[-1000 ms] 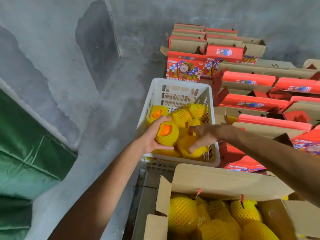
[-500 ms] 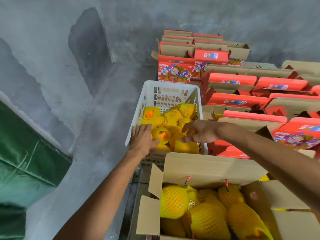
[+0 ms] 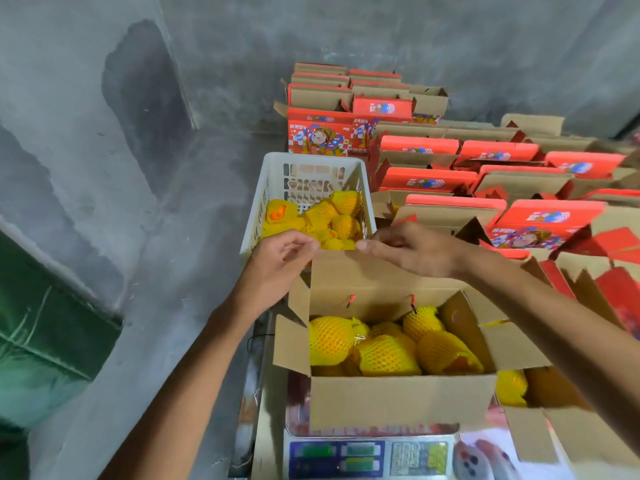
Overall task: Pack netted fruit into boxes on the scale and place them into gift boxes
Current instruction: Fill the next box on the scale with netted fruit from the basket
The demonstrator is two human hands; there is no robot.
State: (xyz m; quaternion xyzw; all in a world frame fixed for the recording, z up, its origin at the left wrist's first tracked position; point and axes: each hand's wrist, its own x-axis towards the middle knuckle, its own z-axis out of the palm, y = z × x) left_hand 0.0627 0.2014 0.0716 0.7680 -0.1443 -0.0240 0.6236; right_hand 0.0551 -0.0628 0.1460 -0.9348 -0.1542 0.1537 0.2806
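Your left hand (image 3: 277, 261) pinches the far flap of the cardboard box (image 3: 401, 400) on the scale (image 3: 370, 459); netted fruit (image 3: 384, 355) fills that box. Behind it stands the white basket (image 3: 311, 174). Your right hand (image 3: 412, 249) pinches the same flap; gift boxes (image 3: 450, 178) stand beyond-right.

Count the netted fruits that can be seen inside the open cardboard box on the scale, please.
5 at least: a large one at left, one at front centre, one at right, one at back, one behind centre. More probably lie hidden underneath.
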